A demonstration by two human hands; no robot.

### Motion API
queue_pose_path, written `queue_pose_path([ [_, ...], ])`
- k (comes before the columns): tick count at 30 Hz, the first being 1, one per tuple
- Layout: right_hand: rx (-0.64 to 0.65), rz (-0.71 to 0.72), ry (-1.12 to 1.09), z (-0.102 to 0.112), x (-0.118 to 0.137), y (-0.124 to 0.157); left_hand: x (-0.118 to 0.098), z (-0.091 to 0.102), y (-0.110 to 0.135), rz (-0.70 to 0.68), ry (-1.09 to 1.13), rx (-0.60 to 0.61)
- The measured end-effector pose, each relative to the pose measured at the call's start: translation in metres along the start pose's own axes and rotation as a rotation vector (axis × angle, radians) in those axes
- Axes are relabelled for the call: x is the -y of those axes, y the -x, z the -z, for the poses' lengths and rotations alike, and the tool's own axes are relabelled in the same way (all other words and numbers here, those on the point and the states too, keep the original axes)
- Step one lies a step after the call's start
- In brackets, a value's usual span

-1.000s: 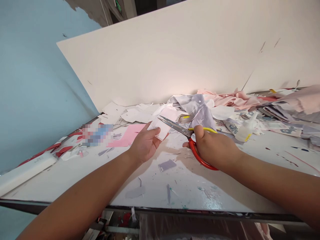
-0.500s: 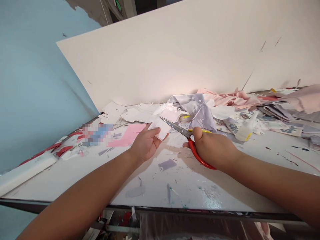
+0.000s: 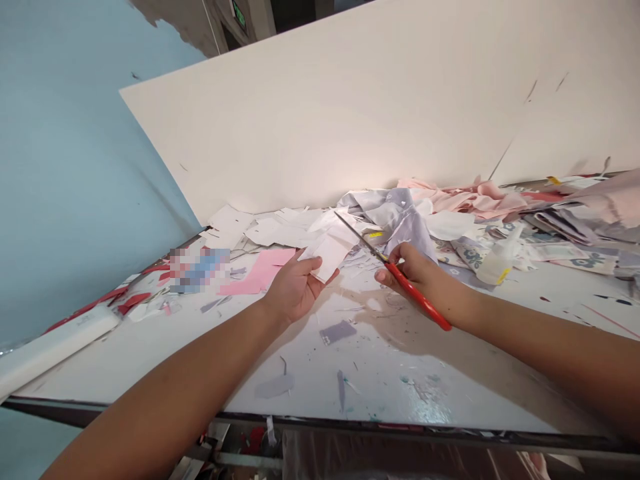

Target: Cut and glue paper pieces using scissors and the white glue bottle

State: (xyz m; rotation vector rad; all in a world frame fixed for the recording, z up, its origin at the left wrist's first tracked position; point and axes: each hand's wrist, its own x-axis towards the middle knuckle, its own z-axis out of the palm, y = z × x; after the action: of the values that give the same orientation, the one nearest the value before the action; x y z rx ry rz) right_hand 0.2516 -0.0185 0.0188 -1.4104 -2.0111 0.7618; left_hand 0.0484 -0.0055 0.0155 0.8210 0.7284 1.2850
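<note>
My left hand (image 3: 295, 287) pinches a small white piece of fabric (image 3: 330, 252) and holds it just above the white table (image 3: 380, 360). My right hand (image 3: 425, 280) grips red-handled scissors (image 3: 395, 273). Their blades look closed and point up and left, with the tip just to the right of the white piece. Both forearms reach in from the near edge.
A heap of lilac, pink and white fabric scraps (image 3: 450, 213) runs along the back of the table under a leaning white board (image 3: 375, 107). A pink sheet (image 3: 260, 270) lies left of my left hand. A small glue bottle (image 3: 497, 263) lies to the right. Small offcuts (image 3: 336, 331) dot the near table.
My right hand has turned over and lifted the scissors. The blades were open at the white piece and are now closed and raised. My left hand has hardly moved.
</note>
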Motion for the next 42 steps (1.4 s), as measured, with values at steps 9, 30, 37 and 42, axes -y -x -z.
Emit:
queue_pose_path([
  [9,0.035,0.057,-0.295,-0.003,-0.009,-0.002,-0.005,-0.001,0.003,-0.028,0.004,0.015],
  [30,-0.136,0.104,0.747,0.000,0.007,0.010,-0.003,0.000,0.005,-0.120,-0.024,0.030],
  [37,-0.165,0.081,0.851,0.000,0.007,0.008,-0.004,0.000,0.008,-0.137,-0.042,0.032],
  [42,-0.158,0.081,0.853,0.000,0.007,0.008,-0.004,0.001,0.007,-0.151,-0.047,0.058],
])
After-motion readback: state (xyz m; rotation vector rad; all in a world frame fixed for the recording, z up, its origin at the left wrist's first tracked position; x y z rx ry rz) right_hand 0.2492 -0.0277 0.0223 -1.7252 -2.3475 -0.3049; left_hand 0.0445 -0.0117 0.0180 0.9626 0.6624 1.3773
